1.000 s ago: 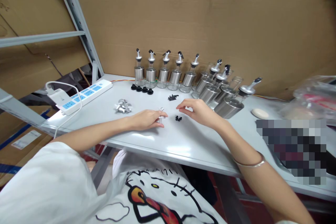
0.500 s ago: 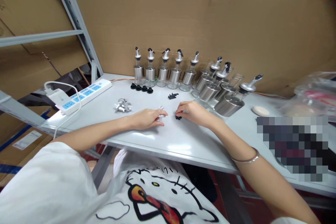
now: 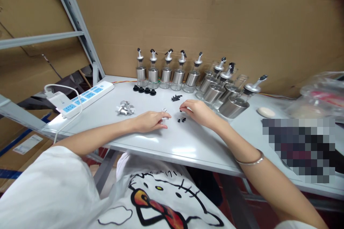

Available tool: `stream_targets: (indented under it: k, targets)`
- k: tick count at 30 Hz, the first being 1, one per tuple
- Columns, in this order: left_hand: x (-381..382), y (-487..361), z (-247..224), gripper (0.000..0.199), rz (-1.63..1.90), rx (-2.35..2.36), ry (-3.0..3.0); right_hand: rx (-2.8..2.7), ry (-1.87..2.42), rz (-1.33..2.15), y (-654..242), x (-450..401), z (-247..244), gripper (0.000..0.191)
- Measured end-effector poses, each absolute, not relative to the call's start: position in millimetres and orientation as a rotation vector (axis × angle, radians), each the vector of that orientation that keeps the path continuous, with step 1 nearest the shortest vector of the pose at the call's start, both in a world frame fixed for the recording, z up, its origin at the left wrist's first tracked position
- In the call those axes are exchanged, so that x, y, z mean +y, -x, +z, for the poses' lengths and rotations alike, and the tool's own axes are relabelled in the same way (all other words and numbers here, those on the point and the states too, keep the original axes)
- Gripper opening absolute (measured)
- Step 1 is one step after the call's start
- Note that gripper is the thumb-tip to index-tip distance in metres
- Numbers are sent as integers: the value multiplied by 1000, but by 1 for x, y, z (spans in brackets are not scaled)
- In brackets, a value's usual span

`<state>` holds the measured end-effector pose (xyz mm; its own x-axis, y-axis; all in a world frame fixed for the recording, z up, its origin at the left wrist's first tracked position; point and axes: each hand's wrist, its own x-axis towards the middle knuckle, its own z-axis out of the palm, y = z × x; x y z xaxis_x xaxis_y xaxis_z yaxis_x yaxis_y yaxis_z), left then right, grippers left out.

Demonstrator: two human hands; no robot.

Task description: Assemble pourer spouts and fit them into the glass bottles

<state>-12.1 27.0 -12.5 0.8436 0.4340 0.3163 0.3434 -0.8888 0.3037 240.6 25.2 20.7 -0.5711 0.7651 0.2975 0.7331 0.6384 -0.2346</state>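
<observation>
My left hand (image 3: 151, 121) rests near the table's front, its thumb and fingers closed on a silver pourer spout (image 3: 166, 118). To its right, my right hand (image 3: 198, 111) pinches a small black plug (image 3: 181, 111) between the fingertips, just above the tabletop. A few more such black plugs (image 3: 183, 120) lie on the table below those fingertips. Farther back sits a little heap of thin black flaps (image 3: 176, 98). Several loose silver spouts (image 3: 125, 108) are piled left of my left hand. Black ribbed stoppers (image 3: 147, 90) stand in a row behind them.
Glass-and-steel bottles (image 3: 166, 75), many with pourers fitted, line the back of the table (image 3: 150, 146). A white power strip (image 3: 86, 98) with a plugged-in adapter is at the left. An oval whitish object (image 3: 266, 112) and plastic bags (image 3: 322, 100) are at the right.
My right hand has lifted slightly from the black plugs with one between its fingertips, uncovering the others on the table. My left hand stays still with the spout.
</observation>
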Motion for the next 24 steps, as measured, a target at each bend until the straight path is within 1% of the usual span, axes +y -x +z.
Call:
stream_targets:
  k: [4, 9, 11, 14, 18, 24]
  targets:
    - [27, 12, -13, 33, 568, 583, -2837, -2316, 1072, 282, -234, 18, 25, 12]
    - [27, 12, -14, 32, 633, 481, -2957, -2189, 803, 234, -220, 6, 26, 12]
    - [25, 11, -15, 29, 597, 399, -3022, -2125, 747, 288, -215, 1, 27, 12]
    - [21, 9, -16, 24, 570, 264, -3089, -2042, 721, 493, -211, -4, 28, 12]
    - [21, 10, -18, 21, 705, 208, -3052, -1964, 711, 752, -208, -8, 28, 17]
    - [22, 11, -17, 20, 767, 167, -3029, -1872, 778, 849, -204, -10, 26, 18]
